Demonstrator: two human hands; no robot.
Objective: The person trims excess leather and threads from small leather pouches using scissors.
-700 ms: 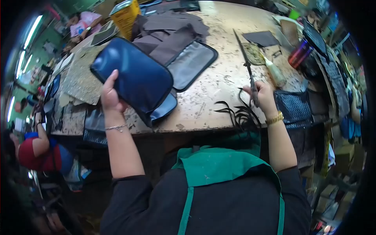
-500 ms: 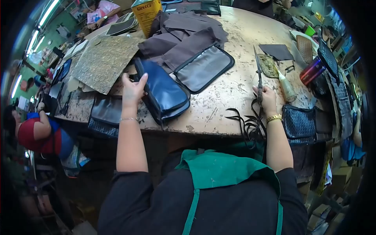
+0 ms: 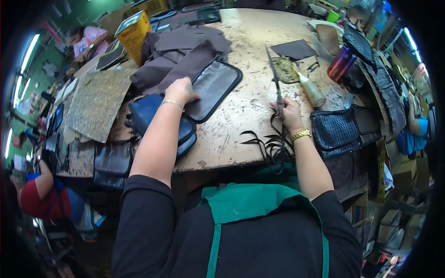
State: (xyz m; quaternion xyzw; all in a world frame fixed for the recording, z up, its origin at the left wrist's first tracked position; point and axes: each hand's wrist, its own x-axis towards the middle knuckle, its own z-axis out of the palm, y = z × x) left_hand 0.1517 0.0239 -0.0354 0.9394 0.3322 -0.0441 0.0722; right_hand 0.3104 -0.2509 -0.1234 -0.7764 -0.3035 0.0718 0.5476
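Observation:
My left hand (image 3: 180,91) reaches over a dark blue pouch (image 3: 149,116) and closes at the left edge of a flat grey panel with black edging (image 3: 214,85). Its thumb lies on the panel; the other fingers are partly hidden. In my right hand (image 3: 291,113) is a pair of long dark scissors (image 3: 274,76), its blades pointing away from me. Thin black strips (image 3: 273,146) lie in a tangle just below that hand. Right of the scissors are a cone-shaped tube (image 3: 313,92) and a crusty, mottled pad (image 3: 286,69).
Dark brown material pieces (image 3: 185,44) are heaped behind the panel, beside a yellow tin (image 3: 133,34). A rough board (image 3: 98,104) lies at left. A black woven pouch (image 3: 334,129) and a red-purple bottle (image 3: 341,63) are at right. Other people sit at far left.
My left hand has left the blue pouch and moved right to the grey panel's edge. The pouch now lies lower. The whole view has shifted; my right hand still holds the scissors.

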